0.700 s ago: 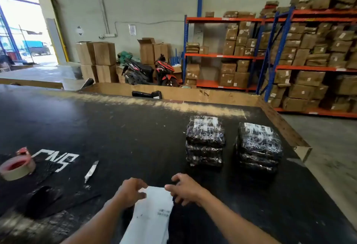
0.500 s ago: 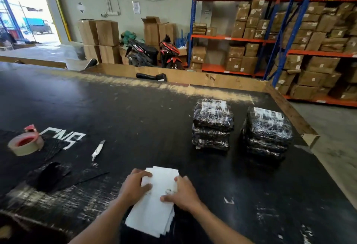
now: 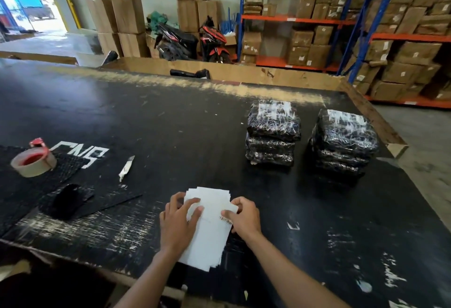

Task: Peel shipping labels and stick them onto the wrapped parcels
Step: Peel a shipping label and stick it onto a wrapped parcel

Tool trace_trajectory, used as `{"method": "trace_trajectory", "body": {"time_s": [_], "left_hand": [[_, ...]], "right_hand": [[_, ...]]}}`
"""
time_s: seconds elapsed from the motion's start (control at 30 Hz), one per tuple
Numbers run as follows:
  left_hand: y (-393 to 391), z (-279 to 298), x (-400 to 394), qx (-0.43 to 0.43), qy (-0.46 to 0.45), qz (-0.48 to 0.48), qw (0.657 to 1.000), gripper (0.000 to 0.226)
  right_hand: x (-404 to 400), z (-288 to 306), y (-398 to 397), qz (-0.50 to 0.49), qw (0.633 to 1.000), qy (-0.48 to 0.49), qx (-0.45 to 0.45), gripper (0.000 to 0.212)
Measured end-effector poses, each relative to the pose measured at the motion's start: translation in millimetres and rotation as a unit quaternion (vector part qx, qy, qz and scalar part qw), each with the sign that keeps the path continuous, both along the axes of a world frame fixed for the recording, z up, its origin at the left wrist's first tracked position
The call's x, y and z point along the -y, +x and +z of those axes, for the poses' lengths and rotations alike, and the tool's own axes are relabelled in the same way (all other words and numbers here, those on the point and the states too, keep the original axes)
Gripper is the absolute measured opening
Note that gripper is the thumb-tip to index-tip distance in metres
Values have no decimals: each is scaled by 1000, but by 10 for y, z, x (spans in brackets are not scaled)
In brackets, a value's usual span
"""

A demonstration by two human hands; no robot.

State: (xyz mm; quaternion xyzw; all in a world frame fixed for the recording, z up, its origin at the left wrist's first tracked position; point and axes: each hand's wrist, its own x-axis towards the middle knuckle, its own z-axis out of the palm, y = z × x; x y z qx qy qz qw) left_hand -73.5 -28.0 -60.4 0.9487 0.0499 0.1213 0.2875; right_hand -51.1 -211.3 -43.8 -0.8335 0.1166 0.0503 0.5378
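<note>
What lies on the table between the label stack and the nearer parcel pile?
Nothing: head view shows bare black tabletop between the label stack and the nearer parcel pile.

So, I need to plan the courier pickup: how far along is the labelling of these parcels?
Early stage, by the look of it. Done: the top parcel of the left stack and of the right stack each show a white label; those beneath cannot be judged. In hand: the left hand presses the label stack flat while the right hand pinches a corner, apparently starting a peel. Left: sticking that label and working through the sheets.
</note>
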Motion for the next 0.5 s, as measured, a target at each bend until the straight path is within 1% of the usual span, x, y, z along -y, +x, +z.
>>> {"method": "trace_trajectory", "body": {"time_s": [0.07, 0.13, 0.23, 0.3, 0.4, 0.47, 0.5], "left_hand": [[-14, 38, 12, 11, -30, 9, 999, 28], [-39, 98, 58, 20, -55, 30, 998, 19], [-66, 166, 121, 30, -53, 53, 997, 11], [-68, 219, 128, 38, -41, 64, 996, 13], [-69, 331, 135, 34, -30, 65, 997, 28], [-91, 417, 173, 40, -51, 30, 997, 29], [-114, 464, 194, 44, -78, 7, 996, 28]], "right_hand": [[18, 41, -13, -6, 999, 40, -2, 17], [64, 93, -33, -6, 998, 64, 6, 15], [128, 103, -64, -34, 996, 72, 27, 23], [157, 56, -57, -40, 996, 80, 31, 22], [176, 67, -29, -43, 993, 97, 51, 20], [190, 144, -30, -63, 987, 139, 52, 26], [196, 214, -39, -67, 984, 158, 56, 29]]}}
